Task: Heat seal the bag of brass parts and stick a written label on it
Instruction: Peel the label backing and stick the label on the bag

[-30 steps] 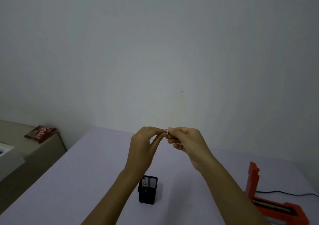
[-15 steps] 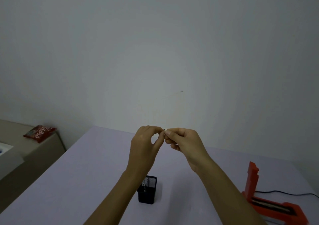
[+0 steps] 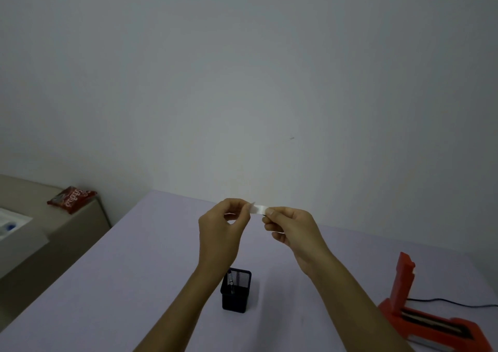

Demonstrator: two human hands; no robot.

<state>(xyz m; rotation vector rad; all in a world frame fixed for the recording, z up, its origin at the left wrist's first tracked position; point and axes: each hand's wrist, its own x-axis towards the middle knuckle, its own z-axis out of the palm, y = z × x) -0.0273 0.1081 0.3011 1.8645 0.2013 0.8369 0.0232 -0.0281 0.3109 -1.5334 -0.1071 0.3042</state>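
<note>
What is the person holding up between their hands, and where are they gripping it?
A small white label strip, held above the table. The left hand pinches its left end and the right hand pinches its right end, each between thumb and fingertips.

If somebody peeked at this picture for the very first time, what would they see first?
Probably the two hands in the middle, the left hand and right hand, raised above the table and pinching a small white label between them. Next, the bright orange heat sealer at the bottom right corner, then the black mesh pen cup standing below the hands.
</note>
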